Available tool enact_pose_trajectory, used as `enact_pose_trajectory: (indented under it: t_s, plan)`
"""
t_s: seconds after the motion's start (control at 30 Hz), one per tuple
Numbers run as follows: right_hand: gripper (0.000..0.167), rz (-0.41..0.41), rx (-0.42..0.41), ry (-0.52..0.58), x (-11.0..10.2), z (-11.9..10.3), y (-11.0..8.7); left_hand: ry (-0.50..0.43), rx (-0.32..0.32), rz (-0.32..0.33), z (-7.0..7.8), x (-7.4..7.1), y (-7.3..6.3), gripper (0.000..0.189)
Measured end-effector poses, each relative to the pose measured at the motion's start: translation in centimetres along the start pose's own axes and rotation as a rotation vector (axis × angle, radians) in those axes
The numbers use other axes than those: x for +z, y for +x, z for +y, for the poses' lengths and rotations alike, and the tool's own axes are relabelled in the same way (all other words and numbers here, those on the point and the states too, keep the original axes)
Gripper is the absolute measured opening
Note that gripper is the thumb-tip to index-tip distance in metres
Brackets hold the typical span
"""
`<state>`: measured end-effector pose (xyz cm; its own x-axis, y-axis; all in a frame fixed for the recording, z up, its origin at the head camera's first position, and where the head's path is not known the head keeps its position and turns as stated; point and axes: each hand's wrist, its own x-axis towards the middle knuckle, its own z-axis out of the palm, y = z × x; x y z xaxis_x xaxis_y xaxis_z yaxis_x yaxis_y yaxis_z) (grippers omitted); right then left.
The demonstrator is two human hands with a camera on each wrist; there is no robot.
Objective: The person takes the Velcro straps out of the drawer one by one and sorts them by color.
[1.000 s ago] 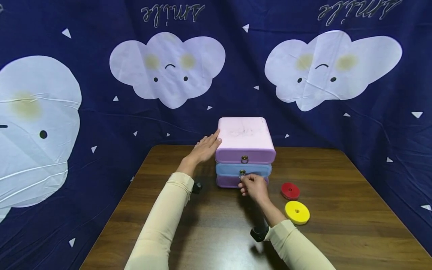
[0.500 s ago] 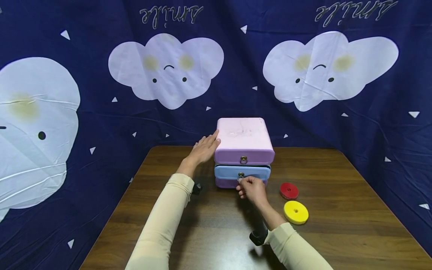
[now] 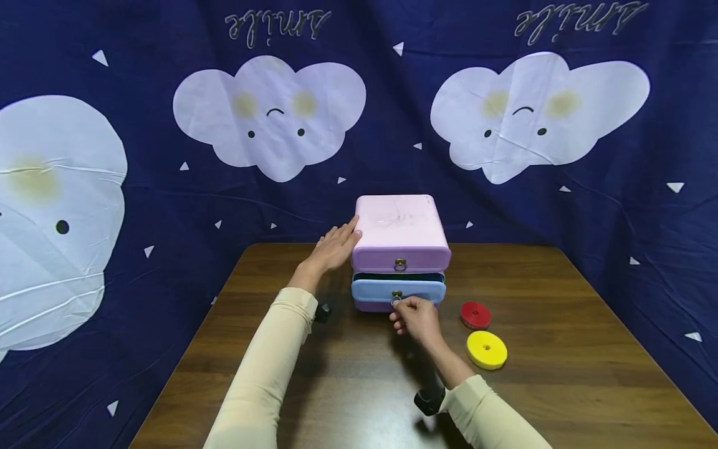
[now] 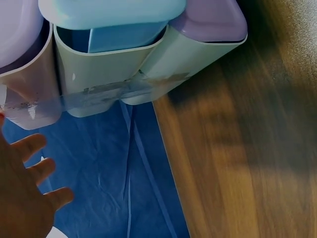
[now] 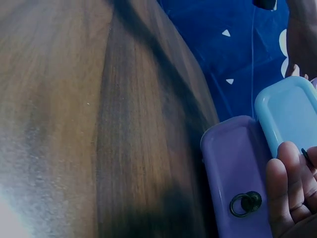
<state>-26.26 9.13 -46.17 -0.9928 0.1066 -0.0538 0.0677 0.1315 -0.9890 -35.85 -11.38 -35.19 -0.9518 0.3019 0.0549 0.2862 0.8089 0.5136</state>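
A pale-blue rectangular drawer [image 3: 367,290] juts from a pink-topped plastic stack [image 3: 401,221] on the wooden bench [image 3: 348,393], its metal ring [image 3: 396,300] pinched by the right hand [image 3: 419,319], the stack touched by the left hand [image 3: 333,247], fingers straight.

A wood-grained table [image 3: 348,393] with rounded far corners carries a drawer stack [image 3: 401,224] near the middle of its far edge. Between that and the right edge lie a red disc [image 3: 475,320] and, just beside, farther from the far edge, a yellow disc [image 3: 495,352].
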Motion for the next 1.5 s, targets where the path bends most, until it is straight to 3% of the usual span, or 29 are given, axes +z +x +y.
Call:
enact_pose_trajectory:
  t_s: [0.73,1.5]
  plan:
    - [0.016,-0.023,0.009,0.024,-0.4,0.3,-2.8,0.001,0.007,-0.013,0.0,-0.3,-0.1,0.060]
    - [0.019,-0.047,0.010,0.053,-0.6,1.0,-5.3,0.001,0.011,-0.002,0.1,-0.2,-0.3,0.059]
